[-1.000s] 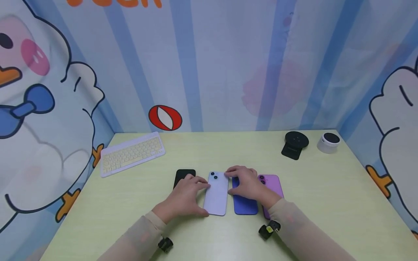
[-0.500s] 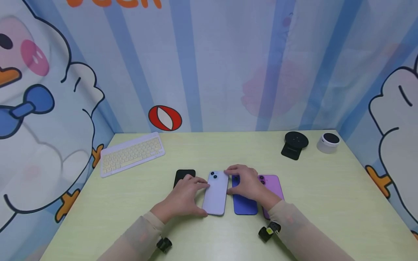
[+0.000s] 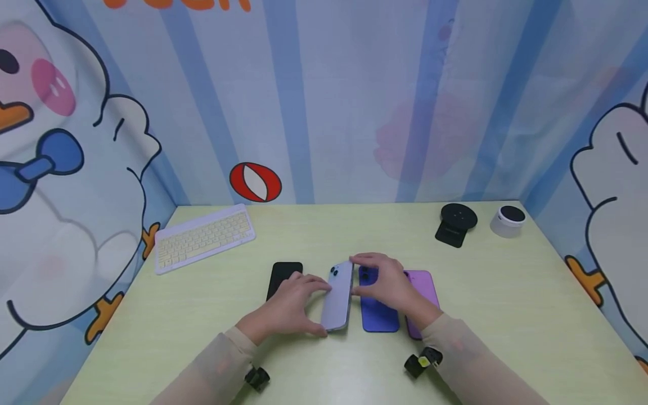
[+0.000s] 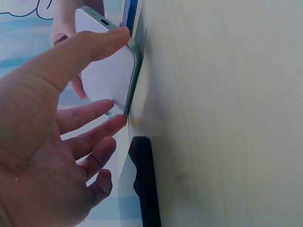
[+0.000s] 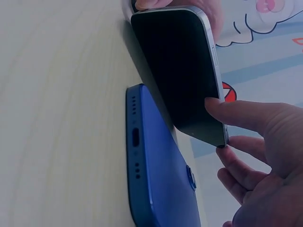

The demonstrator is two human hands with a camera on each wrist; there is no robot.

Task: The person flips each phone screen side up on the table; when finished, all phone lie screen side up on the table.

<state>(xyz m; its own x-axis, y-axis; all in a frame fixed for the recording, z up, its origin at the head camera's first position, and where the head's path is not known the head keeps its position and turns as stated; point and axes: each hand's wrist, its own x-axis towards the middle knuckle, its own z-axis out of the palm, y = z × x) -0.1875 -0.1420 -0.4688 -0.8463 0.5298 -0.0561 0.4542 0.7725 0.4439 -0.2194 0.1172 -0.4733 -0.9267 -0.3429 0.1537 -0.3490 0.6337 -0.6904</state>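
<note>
A pale lilac smartphone [image 3: 337, 298] stands tilted at the table's front middle, its right long edge raised. Its back with two lenses shows in the head view; in the right wrist view its dark screen [image 5: 175, 61] is visible. My left hand [image 3: 288, 309] holds it with the thumb at the bottom edge and fingertips at the lower long edge. My right hand [image 3: 387, 284] pinches the raised edge near the top corner, thumb on the screen side. Right of it lie a blue smartphone [image 3: 378, 318], partly under my right hand, and a pink-purple smartphone [image 3: 424, 287].
Left of the lilac phone lies a black smartphone [image 3: 282, 275], partly covered by my left hand. A white keyboard [image 3: 205, 239] is at the back left. A black round-topped stand [image 3: 458, 222] and a small white cylinder [image 3: 508, 225] with a dark top are at the back right.
The lilac smartphone lay flat before; its right long edge has now been lifted, turning the phone up onto its left edge. My right hand rose slightly with it, and the left hand shifted slightly right.
</note>
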